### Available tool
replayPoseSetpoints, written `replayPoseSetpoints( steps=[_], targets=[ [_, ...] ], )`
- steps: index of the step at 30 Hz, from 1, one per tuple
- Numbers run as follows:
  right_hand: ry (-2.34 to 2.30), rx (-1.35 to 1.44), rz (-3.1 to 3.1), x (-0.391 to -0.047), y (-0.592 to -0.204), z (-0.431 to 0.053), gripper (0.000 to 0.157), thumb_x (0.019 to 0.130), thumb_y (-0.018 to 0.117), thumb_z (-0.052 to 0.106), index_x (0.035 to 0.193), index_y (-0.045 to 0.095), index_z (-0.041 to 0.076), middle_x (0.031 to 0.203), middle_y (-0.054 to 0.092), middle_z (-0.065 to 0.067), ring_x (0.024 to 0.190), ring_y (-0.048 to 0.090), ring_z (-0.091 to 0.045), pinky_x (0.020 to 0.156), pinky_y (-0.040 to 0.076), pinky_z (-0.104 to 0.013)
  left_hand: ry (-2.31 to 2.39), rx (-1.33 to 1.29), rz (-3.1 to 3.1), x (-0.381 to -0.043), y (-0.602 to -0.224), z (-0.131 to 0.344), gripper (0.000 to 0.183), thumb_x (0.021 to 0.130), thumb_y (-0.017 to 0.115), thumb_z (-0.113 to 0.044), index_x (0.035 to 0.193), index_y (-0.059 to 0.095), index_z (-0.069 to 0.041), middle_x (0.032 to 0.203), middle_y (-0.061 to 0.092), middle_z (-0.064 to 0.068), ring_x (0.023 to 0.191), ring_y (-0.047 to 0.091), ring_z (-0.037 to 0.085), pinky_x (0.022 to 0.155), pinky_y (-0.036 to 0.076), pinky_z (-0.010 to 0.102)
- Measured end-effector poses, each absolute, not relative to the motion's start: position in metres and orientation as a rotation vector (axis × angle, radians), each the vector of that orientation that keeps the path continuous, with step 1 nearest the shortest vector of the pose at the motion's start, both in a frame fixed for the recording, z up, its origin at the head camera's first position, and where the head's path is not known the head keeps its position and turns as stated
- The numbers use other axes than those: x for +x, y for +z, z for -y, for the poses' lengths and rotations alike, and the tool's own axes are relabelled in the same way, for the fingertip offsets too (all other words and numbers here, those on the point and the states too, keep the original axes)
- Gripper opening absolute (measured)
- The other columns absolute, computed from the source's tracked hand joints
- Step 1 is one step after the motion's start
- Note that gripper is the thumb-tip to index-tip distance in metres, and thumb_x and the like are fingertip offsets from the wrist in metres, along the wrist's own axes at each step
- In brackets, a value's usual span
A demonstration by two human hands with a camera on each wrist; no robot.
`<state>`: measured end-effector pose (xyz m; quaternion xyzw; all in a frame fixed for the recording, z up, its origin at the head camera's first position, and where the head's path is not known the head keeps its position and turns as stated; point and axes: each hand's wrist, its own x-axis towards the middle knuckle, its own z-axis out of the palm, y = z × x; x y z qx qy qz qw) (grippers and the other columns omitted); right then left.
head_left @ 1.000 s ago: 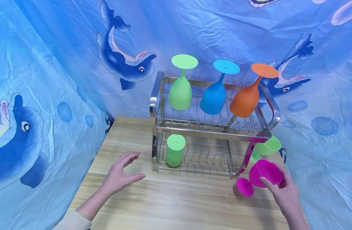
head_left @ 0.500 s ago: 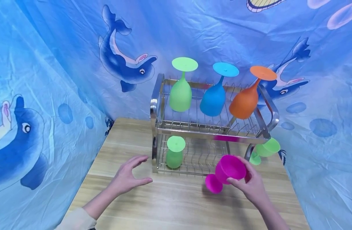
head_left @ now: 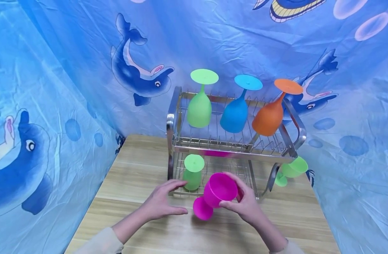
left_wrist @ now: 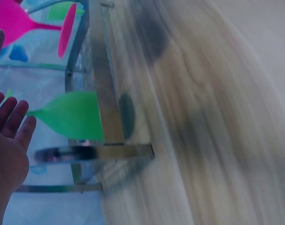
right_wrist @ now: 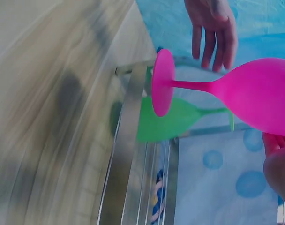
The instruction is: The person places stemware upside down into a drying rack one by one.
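Observation:
My right hand (head_left: 244,201) grips a magenta wine goblet (head_left: 220,190) by its bowl, mouth facing up and tilted toward me, foot lower left. In the right wrist view the goblet (right_wrist: 255,96) hangs over the table, its stem and foot fully visible. My left hand (head_left: 163,199) reaches toward the goblet's foot with thumb and fingers spread, holding nothing. Just behind the left fingertips, a green goblet (head_left: 192,176) stands upside down on the lower shelf of the metal dish rack (head_left: 213,151). The left wrist view shows this green goblet (left_wrist: 74,115) beside the left fingers.
On the upper shelf, a light green goblet (head_left: 199,109), a blue goblet (head_left: 235,114) and an orange goblet (head_left: 268,118) rest upside down. Another green goblet (head_left: 295,167) stands upright at the rack's right, on the wooden table (head_left: 133,148). A dolphin-print curtain (head_left: 70,88) encloses the table.
My right hand has carried the magenta goblet leftward from the rack's right side to the front of its lower shelf. My left hand has moved right, closer to the goblet.

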<state>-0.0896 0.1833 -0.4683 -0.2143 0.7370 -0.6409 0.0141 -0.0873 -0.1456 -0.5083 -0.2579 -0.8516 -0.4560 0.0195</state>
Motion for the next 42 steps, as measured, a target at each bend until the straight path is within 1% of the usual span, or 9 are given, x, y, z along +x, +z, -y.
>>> replayPoseSetpoints(
  steps=[9,12,15,22,26,31,37,40,42],
  targets=[
    [-2.063,-0.58,-2.188,-0.095,-0.461,-0.162,0.078,0.083,0.088,0.003,0.153,0.054,0.009,0.142,0.062,-0.018,0.122,0.064,-0.033,0.091,0.066,-0.041,-1.513,-0.847,2.656,-0.094,-0.499,0.13,0.082,0.078,0.096,-0.045,0.147,0.063,-0.016,0.144,0.068,-0.002,0.124,0.069,0.024,0.105,0.059,0.047],
    [-2.068,-0.569,-2.183,-0.097,-0.459,-0.159,0.078,0.084,0.088,0.005,0.154,0.054,0.011,0.142,0.062,-0.017,0.123,0.063,-0.034,0.09,0.067,-0.041,-1.558,-0.846,2.637,-0.097,-0.495,0.126,0.08,0.078,0.096,-0.043,0.146,0.064,-0.016,0.143,0.069,-0.002,0.123,0.07,0.024,0.105,0.059,0.048],
    [-2.083,-0.594,-2.181,-0.099,-0.458,-0.157,0.078,0.084,0.089,0.008,0.153,0.054,0.01,0.141,0.062,-0.017,0.122,0.063,-0.033,0.089,0.067,-0.041,-1.6,-0.855,2.606,-0.101,-0.493,0.123,0.076,0.08,0.097,-0.039,0.145,0.065,-0.015,0.14,0.071,0.0,0.12,0.071,0.023,0.103,0.061,0.043],
    [-2.153,-0.603,-2.115,-0.101,-0.458,-0.156,0.077,0.085,0.087,0.006,0.154,0.052,0.006,0.142,0.06,-0.023,0.123,0.063,-0.033,0.091,0.066,-0.041,-1.649,-0.838,2.577,-0.103,-0.493,0.116,0.057,0.084,0.094,-0.028,0.133,0.073,-0.012,0.124,0.077,0.001,0.109,0.075,0.02,0.094,0.065,0.04],
    [-2.177,-0.579,-2.087,-0.099,-0.459,-0.154,0.077,0.086,0.087,0.005,0.154,0.052,0.005,0.143,0.059,-0.022,0.124,0.062,-0.032,0.093,0.066,-0.04,-1.625,-0.834,2.545,-0.102,-0.494,0.112,0.043,0.086,0.092,-0.018,0.124,0.076,-0.008,0.114,0.08,0.004,0.1,0.077,0.019,0.087,0.066,0.032],
    [-2.201,-0.572,-2.074,-0.098,-0.46,-0.151,0.077,0.086,0.087,0.007,0.155,0.052,0.006,0.143,0.059,-0.021,0.125,0.061,-0.032,0.095,0.065,-0.039,-1.692,-0.835,2.48,-0.1,-0.494,0.108,0.031,0.086,0.088,-0.005,0.116,0.078,-0.002,0.103,0.081,0.008,0.092,0.078,0.018,0.082,0.066,0.028],
    [-2.195,-0.61,-2.043,-0.098,-0.463,-0.153,0.081,0.087,0.089,0.011,0.156,0.049,0.004,0.144,0.057,-0.023,0.125,0.061,-0.029,0.097,0.064,-0.038,-1.662,-0.838,2.508,-0.098,-0.494,0.112,0.029,0.087,0.09,-0.011,0.114,0.079,-0.006,0.099,0.081,0.001,0.088,0.077,0.008,0.088,0.062,0.026],
    [-2.13,-0.698,-2.068,-0.099,-0.463,-0.157,0.086,0.087,0.09,0.015,0.159,0.044,0.001,0.148,0.055,-0.025,0.129,0.061,-0.024,0.103,0.06,-0.035,-1.635,-0.835,2.548,-0.097,-0.494,0.12,0.029,0.087,0.09,-0.013,0.113,0.08,-0.008,0.099,0.081,0.0,0.087,0.076,0.007,0.087,0.062,0.025],
    [-2.054,-0.765,-2.1,-0.1,-0.461,-0.161,0.089,0.087,0.09,0.016,0.16,0.041,0.0,0.154,0.052,-0.025,0.136,0.058,-0.022,0.111,0.054,-0.031,-1.646,-0.838,2.575,-0.097,-0.494,0.126,0.028,0.087,0.09,-0.012,0.113,0.08,-0.006,0.099,0.081,0.002,0.086,0.076,0.008,0.078,0.066,0.026]
  ],
)
